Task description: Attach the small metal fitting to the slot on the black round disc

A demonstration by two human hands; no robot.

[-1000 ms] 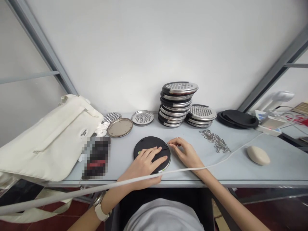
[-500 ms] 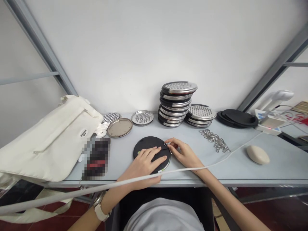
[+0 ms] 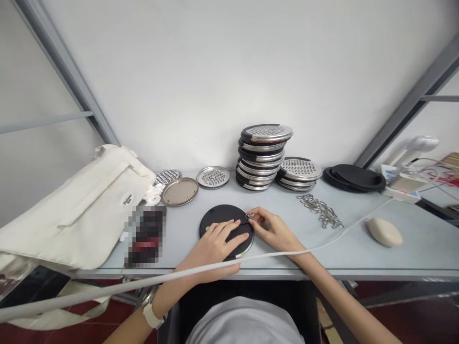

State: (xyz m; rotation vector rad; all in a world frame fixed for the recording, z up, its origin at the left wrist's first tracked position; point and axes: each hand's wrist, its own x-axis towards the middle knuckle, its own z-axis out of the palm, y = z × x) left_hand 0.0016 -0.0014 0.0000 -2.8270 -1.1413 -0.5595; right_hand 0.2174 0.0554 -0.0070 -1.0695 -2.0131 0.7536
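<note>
Head view: what lies at the left end of the table [image 3: 179, 260]?

A cream bag [image 3: 82, 210], then a plain silver disc [image 3: 180, 192] and a perforated disc [image 3: 213, 177] towards the back edge.

And the left hand [image 3: 215, 243]?

It lies flat, fingers spread, on a black disc [image 3: 224, 213] near the middle of the front edge.

How does that black disc look?

Round, flat and matte, with a short slot near its upper-left rim, a green spot beside the fingers and a thin line running towards its right side. Silver shows along the lower-right rim; the hand covers much of the rest.

What about the right hand [image 3: 274, 229]?

Thumb and forefinger pinch a small metal ring [image 3: 247, 217] at the black disc's right rim. Whether it is hooked on, I cannot tell.

Farther right?

By the back edge, a tall stack [image 3: 261, 160] of discs, just beside it a shorter stack [image 3: 300, 168], then a heap of metal clips [image 3: 322, 210] nearer the front, black plates [image 3: 353, 177] at the back and a cream oval object [image 3: 385, 232] nearer the front edge.
</note>
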